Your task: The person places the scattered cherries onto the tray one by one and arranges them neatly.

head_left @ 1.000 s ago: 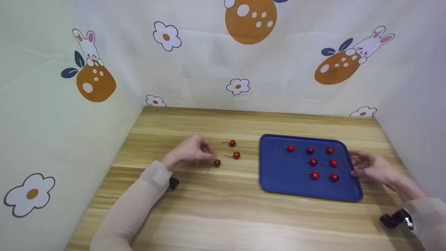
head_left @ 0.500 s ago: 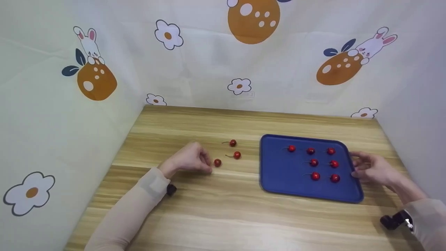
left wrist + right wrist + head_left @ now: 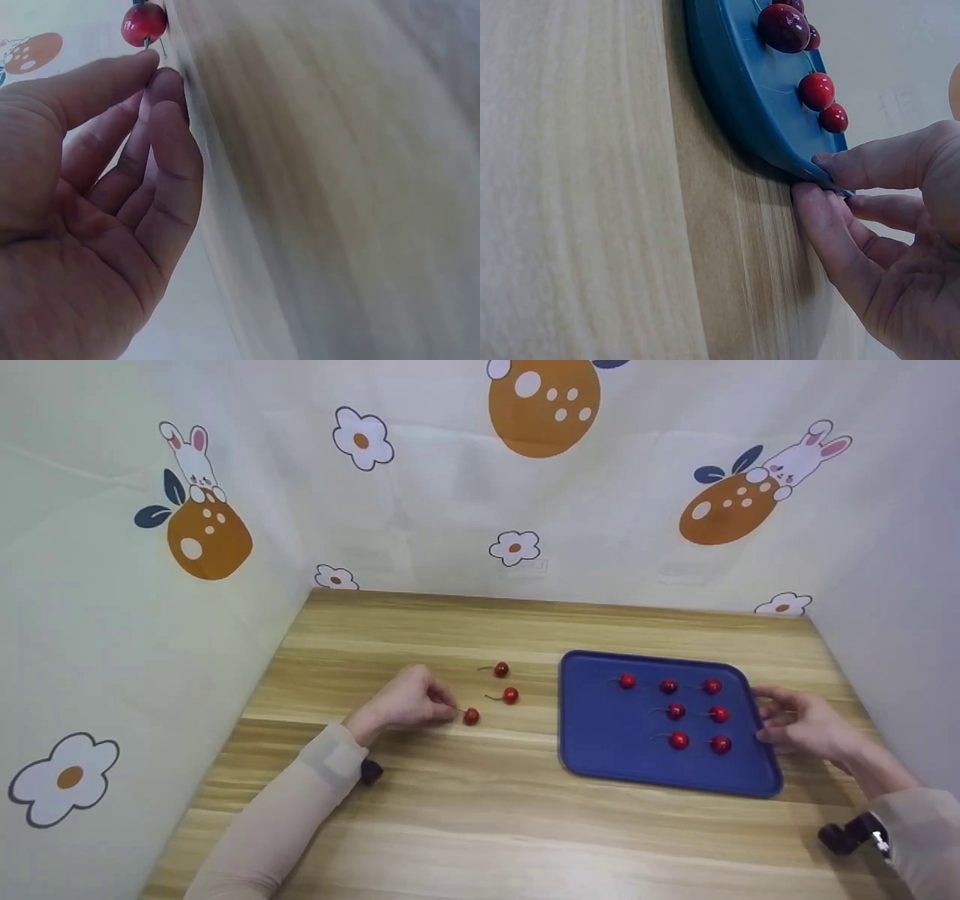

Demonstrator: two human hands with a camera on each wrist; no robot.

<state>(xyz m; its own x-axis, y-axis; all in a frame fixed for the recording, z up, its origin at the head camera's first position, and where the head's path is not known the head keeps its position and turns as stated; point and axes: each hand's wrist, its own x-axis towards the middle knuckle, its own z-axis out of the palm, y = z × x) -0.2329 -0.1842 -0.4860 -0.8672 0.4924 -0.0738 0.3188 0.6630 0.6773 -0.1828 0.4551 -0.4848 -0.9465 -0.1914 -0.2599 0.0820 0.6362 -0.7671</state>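
Observation:
My left hand pinches the stem of a red cherry on the left part of the table. In the left wrist view that cherry sits just beyond the thumb and fingertips, its stem running down to them. Two more cherries, one nearer and one farther back, lie close by with stems pointing left. At the right, my right hand grips the rim of a blue tray, thumb above and fingers below in the right wrist view. Several cherries lie in rows on the tray's right part.
The wood-grain table ends at a pale cloth wall printed with oranges, rabbits and flowers, which also rises at both sides. Dark wrist cameras hang below the sleeves.
The left fingers drew back from the nearest cherry, then took its stem. That cherry has turned, its stem now toward the hand, and shifted slightly nearer. The right hand stays on the tray rim.

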